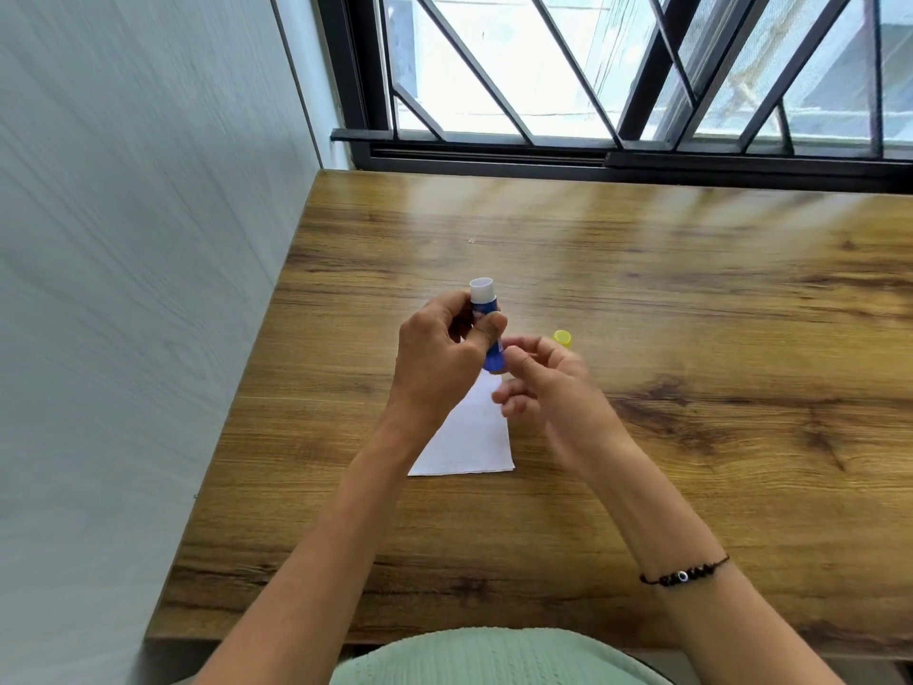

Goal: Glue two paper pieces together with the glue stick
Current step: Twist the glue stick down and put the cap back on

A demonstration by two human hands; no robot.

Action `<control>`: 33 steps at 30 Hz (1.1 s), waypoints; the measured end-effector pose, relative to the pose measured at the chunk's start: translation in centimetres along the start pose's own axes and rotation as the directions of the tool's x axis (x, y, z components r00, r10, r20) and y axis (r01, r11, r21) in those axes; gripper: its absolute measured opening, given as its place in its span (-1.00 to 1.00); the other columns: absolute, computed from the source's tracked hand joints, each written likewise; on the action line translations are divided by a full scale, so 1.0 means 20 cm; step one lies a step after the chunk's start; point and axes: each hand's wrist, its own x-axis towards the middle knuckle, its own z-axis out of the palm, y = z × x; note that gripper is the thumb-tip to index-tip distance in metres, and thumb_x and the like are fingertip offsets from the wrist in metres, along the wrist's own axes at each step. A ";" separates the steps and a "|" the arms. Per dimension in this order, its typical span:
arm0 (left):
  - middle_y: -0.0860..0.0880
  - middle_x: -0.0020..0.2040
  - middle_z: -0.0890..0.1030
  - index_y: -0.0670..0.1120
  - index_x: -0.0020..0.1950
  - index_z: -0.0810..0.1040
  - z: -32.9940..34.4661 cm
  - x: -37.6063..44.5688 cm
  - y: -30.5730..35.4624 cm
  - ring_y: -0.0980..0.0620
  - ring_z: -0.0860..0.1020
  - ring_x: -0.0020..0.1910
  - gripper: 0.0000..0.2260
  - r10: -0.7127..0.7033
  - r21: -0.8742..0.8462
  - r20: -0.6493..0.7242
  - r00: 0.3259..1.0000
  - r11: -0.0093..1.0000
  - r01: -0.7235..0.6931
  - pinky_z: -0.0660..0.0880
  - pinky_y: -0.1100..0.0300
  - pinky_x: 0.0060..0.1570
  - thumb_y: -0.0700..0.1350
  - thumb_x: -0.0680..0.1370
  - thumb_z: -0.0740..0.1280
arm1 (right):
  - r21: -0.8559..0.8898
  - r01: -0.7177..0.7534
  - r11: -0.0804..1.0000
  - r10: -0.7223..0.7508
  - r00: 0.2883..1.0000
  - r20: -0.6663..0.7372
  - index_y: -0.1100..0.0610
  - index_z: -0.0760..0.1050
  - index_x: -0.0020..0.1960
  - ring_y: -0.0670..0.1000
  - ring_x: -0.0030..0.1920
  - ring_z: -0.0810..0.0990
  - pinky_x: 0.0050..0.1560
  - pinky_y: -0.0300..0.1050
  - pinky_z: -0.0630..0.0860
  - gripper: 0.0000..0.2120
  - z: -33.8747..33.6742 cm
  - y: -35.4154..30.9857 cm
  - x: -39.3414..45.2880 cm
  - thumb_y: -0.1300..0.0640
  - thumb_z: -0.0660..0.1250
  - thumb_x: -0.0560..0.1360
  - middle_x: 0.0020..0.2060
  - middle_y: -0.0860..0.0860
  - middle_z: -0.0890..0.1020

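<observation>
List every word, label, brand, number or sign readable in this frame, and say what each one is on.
No text can be read.
Glue stick, gripped by the left hand: a red and white label patch on the blue barrel, mostly behind the thumb and too blurred to read.
Yellow cap on the table: no marking visible.
White paper: looks blank.
Bracelet on the right wrist: beads only, no letters.
</observation>
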 end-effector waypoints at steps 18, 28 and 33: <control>0.07 -0.34 0.42 -0.06 -0.04 0.54 -0.05 -0.01 -0.06 0.11 0.35 -0.36 -0.88 -0.040 0.018 0.075 0.996 0.999 0.039 0.35 0.18 -0.28 -0.04 0.49 0.35 | -0.985 0.149 0.083 -0.343 0.933 0.112 0.20 0.51 0.13 0.22 0.06 0.48 -0.04 -0.04 0.42 -0.70 -0.21 0.00 0.23 0.37 0.21 0.44 0.05 0.18 0.50; 0.03 -0.23 0.51 -0.05 0.06 0.56 -0.05 -0.01 -0.06 0.09 0.44 -0.24 -0.82 -0.046 0.019 0.084 0.995 0.999 0.045 0.47 0.09 -0.13 -0.05 0.48 0.37 | -0.807 0.316 0.500 -0.485 0.874 0.042 0.09 0.58 -0.01 -0.02 -0.23 0.51 -0.17 -0.26 0.45 -0.78 -0.18 -0.08 0.17 0.33 0.30 0.43 -0.10 0.04 0.59; 0.02 -0.21 0.52 -0.04 0.09 0.57 -0.05 -0.01 -0.05 0.08 0.46 -0.21 -0.81 -0.058 0.027 0.128 0.990 0.998 0.055 0.50 0.05 -0.07 -0.06 0.49 0.36 | -0.566 0.418 0.711 -0.486 0.873 0.034 0.00 0.54 -0.02 -0.04 -0.24 0.60 -0.11 -0.10 0.60 -0.75 -0.12 -0.23 0.06 0.31 0.34 0.44 -0.16 -0.03 0.62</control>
